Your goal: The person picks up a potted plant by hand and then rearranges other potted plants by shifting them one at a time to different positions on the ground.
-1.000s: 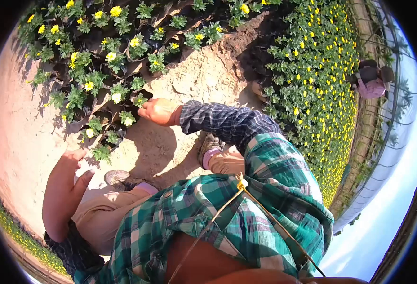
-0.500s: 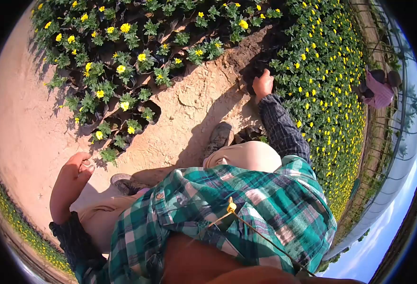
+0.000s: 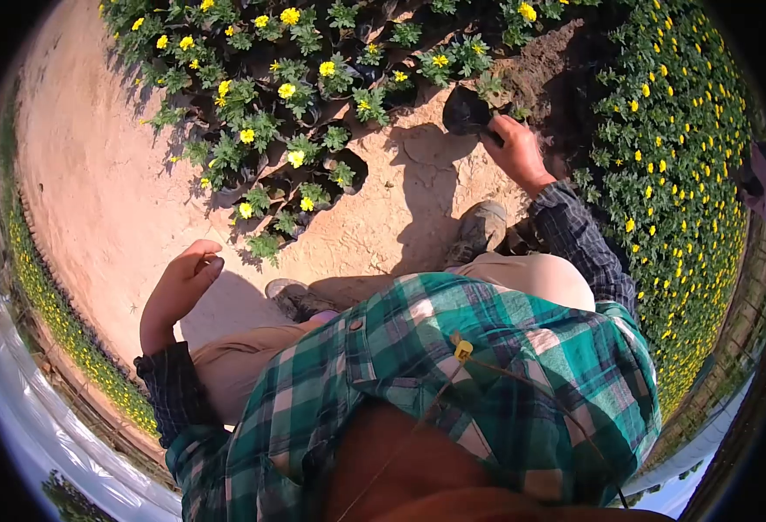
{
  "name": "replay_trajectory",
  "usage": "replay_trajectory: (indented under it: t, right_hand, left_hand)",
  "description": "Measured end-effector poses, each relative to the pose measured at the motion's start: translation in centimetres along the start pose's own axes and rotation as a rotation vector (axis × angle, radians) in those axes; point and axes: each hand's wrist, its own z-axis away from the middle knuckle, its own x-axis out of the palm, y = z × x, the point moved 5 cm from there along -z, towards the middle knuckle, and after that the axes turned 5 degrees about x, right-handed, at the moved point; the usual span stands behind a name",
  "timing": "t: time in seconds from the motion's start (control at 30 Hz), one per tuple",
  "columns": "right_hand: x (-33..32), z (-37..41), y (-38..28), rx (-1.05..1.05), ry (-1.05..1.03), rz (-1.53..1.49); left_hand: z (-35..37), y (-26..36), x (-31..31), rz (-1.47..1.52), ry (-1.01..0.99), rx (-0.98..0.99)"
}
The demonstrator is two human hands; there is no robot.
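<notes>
Right hand: shifted left from edge of right flower bed; now pinching black plant pot at side, far centre, over bare soil; pot apparently mid-carry. Left hand: half-curled, nothing visible held, near left.

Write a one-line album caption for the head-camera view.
In bright sunshine, the right hand holds a black plant pot near yellow flowers; the left hand hangs empty.

Black pot partly hidden by right hand, blurred person at right, flowers cut off above
</notes>
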Motion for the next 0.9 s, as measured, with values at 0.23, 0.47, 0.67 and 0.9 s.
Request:
replay_trajectory:
  t: [0.23,0.47,0.67,0.9]
  right_hand:
    - [9.8,-1.6,-5.2,-0.600,-0.274,0.237]
    - [-1.8,-3.0,7.4,0.359,0.612,0.053]
    - [-7.1,-5.5,16.8,1.022,0.497,0.240]
    - [-6.1,-4.5,21.7,0.848,0.642,0.291]
  left_hand:
    - [-2.2,0.5,0.3,0.023,-0.061,-0.035]
    - [-0.7,-0.5,0.1,0.089,-0.031,-0.048]
    - [-2.2,-1.5,0.1,0.085,-0.049,-0.053]
    - [-2.7,1.1,1.0,0.106,-0.079,-0.034]
